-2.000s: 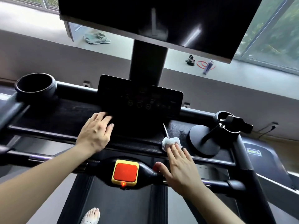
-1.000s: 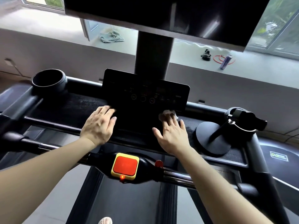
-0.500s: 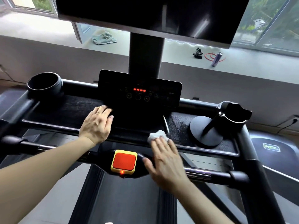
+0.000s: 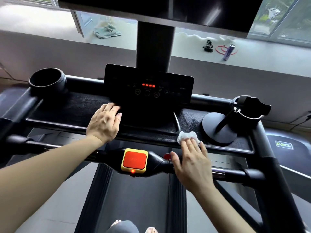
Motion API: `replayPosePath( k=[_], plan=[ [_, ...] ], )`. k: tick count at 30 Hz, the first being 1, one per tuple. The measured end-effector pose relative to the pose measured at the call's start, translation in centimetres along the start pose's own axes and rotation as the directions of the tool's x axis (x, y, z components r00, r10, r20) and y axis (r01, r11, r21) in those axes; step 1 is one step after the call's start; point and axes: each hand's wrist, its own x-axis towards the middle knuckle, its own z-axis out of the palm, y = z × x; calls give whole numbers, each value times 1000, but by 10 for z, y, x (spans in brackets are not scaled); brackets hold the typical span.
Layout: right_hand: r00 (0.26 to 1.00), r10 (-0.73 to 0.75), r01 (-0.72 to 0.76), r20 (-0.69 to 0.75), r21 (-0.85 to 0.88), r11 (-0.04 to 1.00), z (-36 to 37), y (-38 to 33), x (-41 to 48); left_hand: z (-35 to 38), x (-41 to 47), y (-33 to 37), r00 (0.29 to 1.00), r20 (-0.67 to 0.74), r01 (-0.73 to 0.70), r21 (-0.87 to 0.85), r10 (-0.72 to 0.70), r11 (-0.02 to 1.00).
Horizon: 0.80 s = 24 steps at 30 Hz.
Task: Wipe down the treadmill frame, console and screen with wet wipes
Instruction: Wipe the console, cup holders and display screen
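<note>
Item: wet wipe (image 4: 187,136), white, bunched into a small wad, located below and to the right of the console panel (image 4: 149,84), on the front lip of the textured tray (image 4: 190,116). Applied by: right hand (image 4: 193,163), fingers straight and spread, fingertips pressed flat on the near half of the wad; nothing is pinched or wrapped. The wad is thus found just ahead of the fingertips, away from the body, while the palm is carried over the handlebar (image 4: 235,174), nearer the person than the panel. Left hand (image 4: 104,122): laid palm down at the panel's lower left corner, fingers relaxed, nothing held; judged to be a brace. Governing relation: the tray's long axis is run sideways, from below the panel outward to the right, and a round-based stand (image 4: 218,130) is set just beside the wad on that line, farther right of the panel. A rightward stroke is judged to be blocked by that base unless it is skirted or lifted. The right hand is the nearer one to this whole stretch. Not made out: the part of the wad under the fingers; the panel's faint markings, a lit red row excepted; the panel's shadowed lower edge; the screen (image 4: 185,9) above the panel, cut off at the top of the view; the stand's head, merged with a dark ring holder farther right.
</note>
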Motion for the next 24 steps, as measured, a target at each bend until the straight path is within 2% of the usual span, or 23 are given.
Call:
replayPosePath(
  k=[7, 10, 12, 14, 15, 16, 18, 20, 22, 24],
  plan=[
    [981, -195, 191, 19, 133, 973, 8, -104, 23, 1, 0, -1, 1000, -22, -3, -32, 3, 999],
    [961, -276, 270, 5, 178, 946, 12, -145, 39, -2, 1, -4, 999, -48, 3, -172, -11, 985],
    [943, -331, 321, 20, 196, 927, 16, -169, 48, -6, 4, -6, 996, -38, 59, -372, -79, 926],
    [917, -398, 384, 32, 199, 902, 18, -194, 57, -16, 6, -12, 981, 2, 154, -612, -193, 776],
    [902, -429, 414, 42, 195, 889, 20, -202, 61, -21, 6, -16, 969, 6, 186, -680, -248, 709],
    [890, -453, 436, 57, 186, 880, 23, -210, 66, -29, 5, -24, 959, -23, 189, -695, -284, 694],
    [880, -467, 450, 90, 156, 879, 27, -219, 79, -42, 1, -45, 960, -129, 124, -599, -249, 791],
    [891, -432, 418, 143, 114, 901, 29, -223, 97, -48, -3, -73, 977, -168, 43, -449, -132, 892],
    [928, -335, 326, 160, 80, 942, 22, -219, 124, -50, -6, -98, 995, -93, 16, -243, -39, 970],
    [969, -209, 204, 134, 49, 978, 16, -207, 150, -50, -11, -116, 1000, 31, 5, -57, -3, 998]
  ],
)
